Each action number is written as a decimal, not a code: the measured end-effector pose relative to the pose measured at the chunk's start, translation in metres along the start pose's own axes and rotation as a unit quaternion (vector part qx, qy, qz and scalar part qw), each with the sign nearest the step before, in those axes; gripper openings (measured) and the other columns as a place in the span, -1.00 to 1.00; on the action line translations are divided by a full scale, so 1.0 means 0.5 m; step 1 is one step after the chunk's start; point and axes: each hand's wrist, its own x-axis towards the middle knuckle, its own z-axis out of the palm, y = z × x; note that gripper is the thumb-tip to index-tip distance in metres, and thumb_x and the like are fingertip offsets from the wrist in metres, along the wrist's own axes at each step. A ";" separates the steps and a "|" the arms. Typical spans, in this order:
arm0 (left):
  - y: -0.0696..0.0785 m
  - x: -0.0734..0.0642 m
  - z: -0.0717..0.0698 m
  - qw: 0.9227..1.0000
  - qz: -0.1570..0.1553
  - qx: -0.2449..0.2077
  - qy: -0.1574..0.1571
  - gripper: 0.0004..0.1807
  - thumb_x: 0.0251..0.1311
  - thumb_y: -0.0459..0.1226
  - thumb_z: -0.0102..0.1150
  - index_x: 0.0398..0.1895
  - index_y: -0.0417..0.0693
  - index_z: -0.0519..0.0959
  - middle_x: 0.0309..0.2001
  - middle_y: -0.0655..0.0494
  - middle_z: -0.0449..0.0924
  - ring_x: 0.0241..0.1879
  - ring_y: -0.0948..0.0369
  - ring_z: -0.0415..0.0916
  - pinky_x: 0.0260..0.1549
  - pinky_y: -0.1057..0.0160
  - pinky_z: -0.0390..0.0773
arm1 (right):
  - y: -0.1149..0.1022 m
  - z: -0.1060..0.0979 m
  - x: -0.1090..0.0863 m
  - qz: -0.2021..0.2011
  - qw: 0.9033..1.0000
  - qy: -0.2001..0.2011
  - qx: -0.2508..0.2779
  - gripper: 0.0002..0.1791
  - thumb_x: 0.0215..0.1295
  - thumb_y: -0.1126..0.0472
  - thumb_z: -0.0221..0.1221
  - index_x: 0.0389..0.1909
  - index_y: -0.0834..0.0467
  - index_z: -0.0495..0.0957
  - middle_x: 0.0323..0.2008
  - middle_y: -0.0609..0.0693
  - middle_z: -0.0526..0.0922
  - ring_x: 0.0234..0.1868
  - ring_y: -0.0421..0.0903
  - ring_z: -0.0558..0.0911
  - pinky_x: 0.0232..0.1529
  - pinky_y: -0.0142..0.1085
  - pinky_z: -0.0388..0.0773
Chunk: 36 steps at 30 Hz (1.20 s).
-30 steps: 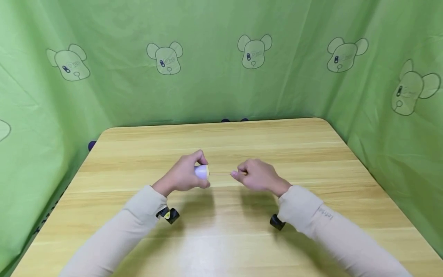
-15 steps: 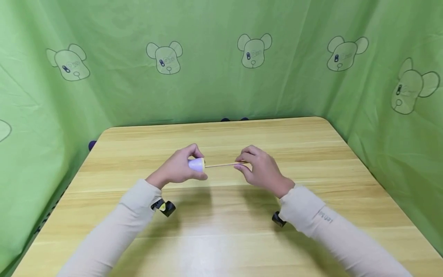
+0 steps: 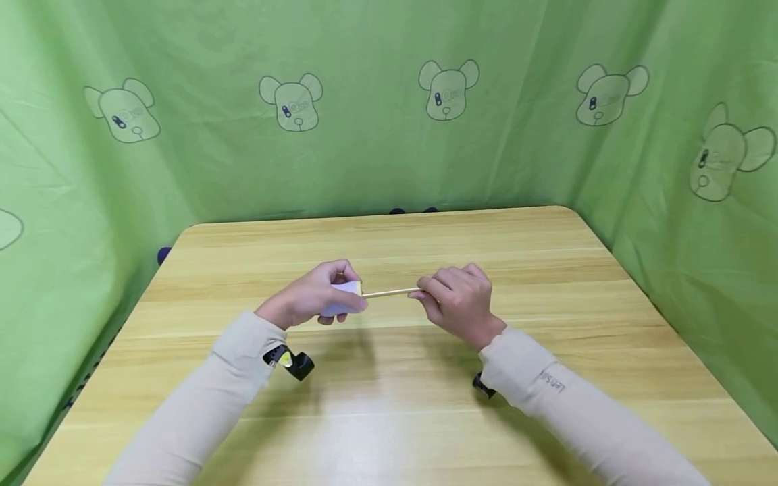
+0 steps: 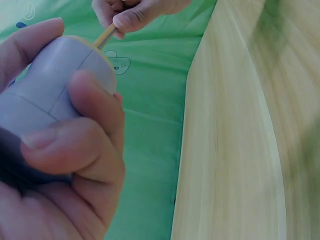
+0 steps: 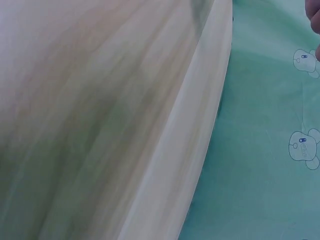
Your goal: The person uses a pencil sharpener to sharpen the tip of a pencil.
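Note:
My left hand [image 3: 311, 295] grips a lavender, rounded pencil sharpener [image 3: 350, 287] with a yellow rim at its right end. In the left wrist view the fingers wrap around the sharpener body [image 4: 55, 65], which has thin seam lines. A slim yellowish pencil [image 3: 389, 293] runs from the rimmed end across to my right hand [image 3: 460, 302]. The right fingers and thumb pinch the pencil's far part, hiding its end. Both hands are held above the table. Only a bit of the right fingers [image 5: 314, 17] shows at the corner of the right wrist view.
A light wood-grain table [image 3: 389, 418] spreads below the hands. Green curtains [image 3: 365, 162] with printed bear heads hang behind it and at both sides. Black wrist cameras [image 3: 300, 366] stick out from the beige sleeves [image 3: 200, 412].
The right hand loosened to straighter fingers, then curled round the pencil again with its wrist turned. The left thumb has shifted across the sharpener, and the pencil now slants slightly upward to the right.

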 end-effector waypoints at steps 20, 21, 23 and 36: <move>-0.020 0.010 0.036 0.982 0.078 0.153 0.083 -0.53 -0.17 -0.36 0.51 -0.27 -0.10 0.37 -0.23 -0.09 0.46 -0.44 0.11 0.47 -0.58 0.26 0.48 | 0.003 -0.018 0.004 0.025 0.995 -0.096 -0.001 -0.48 0.48 -0.03 -0.05 -0.68 0.04 0.58 -0.81 -0.17 0.35 -0.86 -0.24 0.22 -0.81 -0.40 0.00; -0.022 0.010 0.036 0.979 0.086 0.164 0.088 -0.53 -0.17 -0.35 0.52 -0.28 -0.09 0.37 -0.22 -0.08 0.47 -0.42 0.10 0.48 -0.56 0.24 0.51 | 0.001 -0.022 0.008 0.034 0.993 -0.116 0.003 -0.46 0.49 -0.06 -0.09 -0.67 0.03 0.59 -0.80 -0.18 0.38 -0.86 -0.25 0.22 -0.81 -0.40 0.00; -0.029 0.011 0.037 0.974 0.100 0.179 0.095 -0.52 -0.18 -0.34 0.52 -0.28 -0.08 0.37 -0.20 -0.06 0.48 -0.39 0.08 0.49 -0.51 0.20 0.55 | 0.000 -0.029 0.016 0.055 0.986 -0.159 0.013 -0.47 0.48 -0.07 -0.06 -0.65 0.03 0.62 -0.79 -0.18 0.42 -0.86 -0.26 0.21 -0.83 -0.41 -0.01; -0.056 0.016 0.052 0.875 0.279 0.365 0.152 -0.51 -0.20 -0.31 0.55 -0.24 -0.17 0.44 -0.21 -0.03 0.54 -0.30 0.12 0.49 -0.41 0.27 0.57 | 0.015 -0.069 0.113 0.297 0.785 -0.524 0.142 -0.62 0.40 0.05 0.10 -0.67 -0.06 0.53 -0.79 -0.21 0.31 -0.74 -0.24 0.23 -0.71 -0.36 0.04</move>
